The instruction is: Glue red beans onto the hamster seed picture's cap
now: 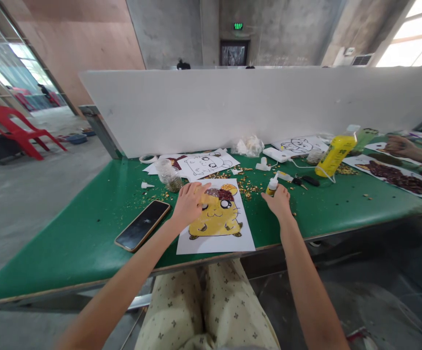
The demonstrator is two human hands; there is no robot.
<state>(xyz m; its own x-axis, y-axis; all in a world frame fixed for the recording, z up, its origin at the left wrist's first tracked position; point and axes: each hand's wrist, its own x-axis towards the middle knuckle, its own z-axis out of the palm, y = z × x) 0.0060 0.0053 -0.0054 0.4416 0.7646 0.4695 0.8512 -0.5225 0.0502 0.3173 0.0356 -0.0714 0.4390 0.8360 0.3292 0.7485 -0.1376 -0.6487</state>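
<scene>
A white sheet with a yellow hamster picture lies at the table's front edge, with dark red and yellow bits covering part of the hamster's head. My left hand lies over the sheet's upper left, fingers stretched out and covering one ear. To the right of the sheet, my right hand is closed around a small glue bottle with a white nozzle, which stands upright. Loose yellow grains are scattered between the sheet and the bottle. Behind my left hand is a clear bag of seeds.
A phone lies left of the sheet. Further back are line drawings, a crumpled plastic bag, a white device, keys and a yellow bottle. A white partition stands behind; another person's hand is at right.
</scene>
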